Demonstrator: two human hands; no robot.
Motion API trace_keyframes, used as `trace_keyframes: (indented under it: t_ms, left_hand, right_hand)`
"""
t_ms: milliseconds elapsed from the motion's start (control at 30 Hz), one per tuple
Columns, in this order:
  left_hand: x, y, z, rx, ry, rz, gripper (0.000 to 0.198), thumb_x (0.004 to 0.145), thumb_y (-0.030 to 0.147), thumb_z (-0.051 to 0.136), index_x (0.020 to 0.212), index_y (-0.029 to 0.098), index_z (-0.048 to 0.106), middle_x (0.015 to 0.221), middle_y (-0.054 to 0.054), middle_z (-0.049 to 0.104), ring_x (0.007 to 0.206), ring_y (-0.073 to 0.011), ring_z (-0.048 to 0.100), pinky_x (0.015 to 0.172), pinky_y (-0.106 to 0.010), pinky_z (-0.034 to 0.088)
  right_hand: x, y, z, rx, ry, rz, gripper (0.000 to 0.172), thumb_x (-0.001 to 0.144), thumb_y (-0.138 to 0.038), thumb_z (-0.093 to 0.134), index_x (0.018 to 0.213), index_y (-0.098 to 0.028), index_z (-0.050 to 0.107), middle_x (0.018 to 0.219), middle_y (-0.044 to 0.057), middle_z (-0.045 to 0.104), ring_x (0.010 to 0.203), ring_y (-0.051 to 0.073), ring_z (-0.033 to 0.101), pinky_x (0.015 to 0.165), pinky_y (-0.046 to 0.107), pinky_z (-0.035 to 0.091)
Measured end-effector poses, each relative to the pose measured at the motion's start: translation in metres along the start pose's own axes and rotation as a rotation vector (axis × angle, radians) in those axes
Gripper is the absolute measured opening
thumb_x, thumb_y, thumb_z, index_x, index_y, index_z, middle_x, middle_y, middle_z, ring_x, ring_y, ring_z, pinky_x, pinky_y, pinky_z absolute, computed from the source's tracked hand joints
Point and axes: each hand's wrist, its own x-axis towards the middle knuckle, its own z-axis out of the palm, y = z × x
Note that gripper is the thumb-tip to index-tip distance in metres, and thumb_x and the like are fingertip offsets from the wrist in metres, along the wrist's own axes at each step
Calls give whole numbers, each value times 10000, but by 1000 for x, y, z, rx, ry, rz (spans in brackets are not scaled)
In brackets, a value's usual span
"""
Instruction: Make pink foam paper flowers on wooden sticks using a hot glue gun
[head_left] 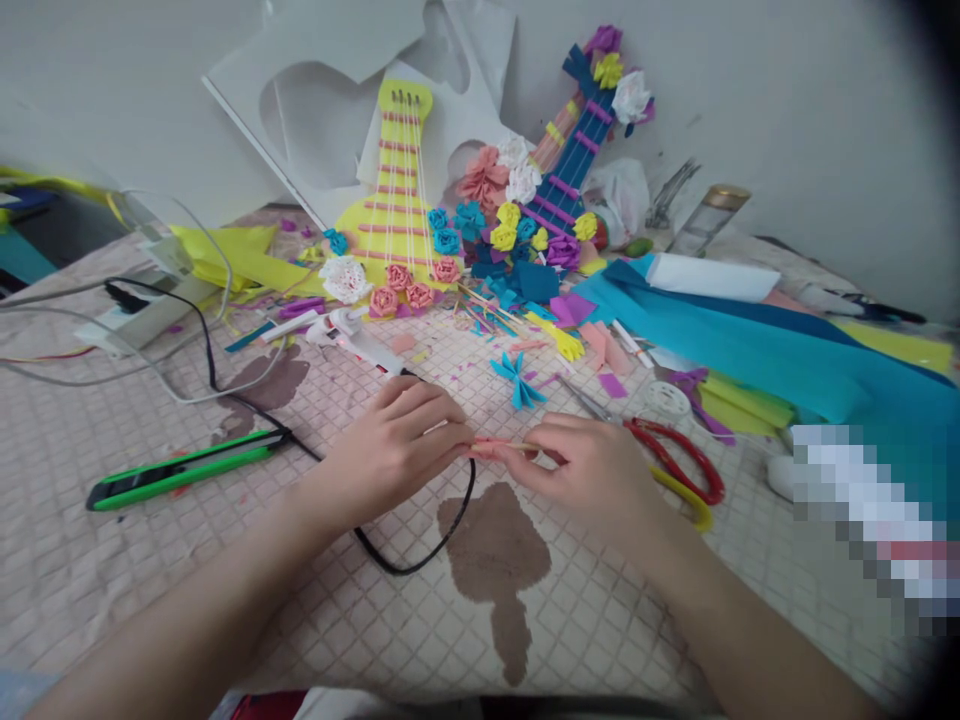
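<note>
My left hand (397, 440) and my right hand (592, 470) meet over the quilted beige cloth (150, 560). Both pinch a thin wooden stick with a pink paper strip (501, 446) wound on it, held level between their fingertips. The fingers of both hands are closed on it. A black cable (420, 560) loops under my left wrist. Red and yellow scissors (682, 470) lie just right of my right hand.
A green utility knife (180, 468) lies at the left. A white glue gun (352, 335) and a blue paper bow (516, 378) lie ahead. Two paper guitars with paper flowers (397, 200) lean on the wall. Blue paper sheets (750, 350) spread at the right. A power strip (142, 315) sits far left.
</note>
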Motion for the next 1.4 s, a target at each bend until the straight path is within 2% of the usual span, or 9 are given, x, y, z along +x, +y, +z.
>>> trace_keyframes:
  t_ms: [200, 400, 667, 833, 1000, 1133, 1267, 1400]
  left_hand:
    - [-2, 0, 0, -4, 43, 19, 74, 870, 191, 535, 923, 190, 585, 905, -33, 644, 871, -167, 540, 812, -336, 373]
    - [-1, 0, -3, 40, 30, 67, 48, 876, 200, 530, 877, 176, 571, 866, -20, 658, 875, -169, 542, 799, -342, 371]
    - [-2, 2, 0, 70, 55, 115, 40, 873, 179, 524, 860, 164, 559, 816, -8, 658, 881, -169, 544, 820, -356, 359]
    - [-1, 4, -1, 36, 48, 106, 41, 858, 168, 529, 847, 177, 568, 814, -2, 664, 887, -173, 541, 804, -346, 354]
    - [1, 6, -6, -103, 113, 4, 63, 802, 142, 573, 809, 204, 564, 798, 8, 650, 854, -172, 539, 763, -324, 364]
    - [0, 4, -12, -170, 209, -172, 85, 824, 129, 453, 770, 182, 491, 754, -23, 568, 763, -170, 501, 723, -325, 384]
    - [-2, -7, -16, -45, 261, -429, 197, 835, 123, 310, 668, 193, 387, 650, -17, 463, 632, -165, 430, 612, -311, 358]
    - [-3, -17, -14, 63, 196, -562, 312, 874, 257, 400, 570, 189, 415, 566, -1, 457, 577, -157, 452, 617, -315, 373]
  right_hand:
    - [0, 1, 1, -22, 22, -19, 436, 818, -482, 522, 513, -176, 578, 482, -21, 479, 464, 83, 413, 474, 240, 224]
    - [0, 0, 1, -62, -8, -22, 434, 807, -447, 528, 478, -165, 551, 465, -14, 491, 457, 82, 431, 474, 242, 215]
    - [0, -1, 2, -58, -85, -29, 446, 799, -480, 519, 494, -166, 606, 492, 3, 569, 498, 102, 528, 473, 247, 231]
    - [1, 1, 1, -38, -70, -101, 477, 815, -493, 495, 487, -163, 601, 476, 3, 556, 479, 96, 515, 470, 247, 244]
    - [0, 1, 0, -10, -83, -138, 424, 812, -456, 519, 513, -178, 630, 487, -1, 563, 500, 101, 509, 483, 257, 250]
    - [0, 0, -7, 171, -154, -50, 363, 798, -436, 565, 550, -179, 628, 507, -23, 518, 509, 78, 450, 496, 242, 264]
    - [3, -1, -18, 444, -318, 98, 474, 820, -476, 532, 476, -154, 486, 485, -44, 350, 487, 63, 333, 462, 231, 241]
    - [4, -1, -24, 618, -395, 212, 477, 814, -493, 525, 487, -154, 445, 503, -46, 306, 490, 65, 294, 442, 237, 209]
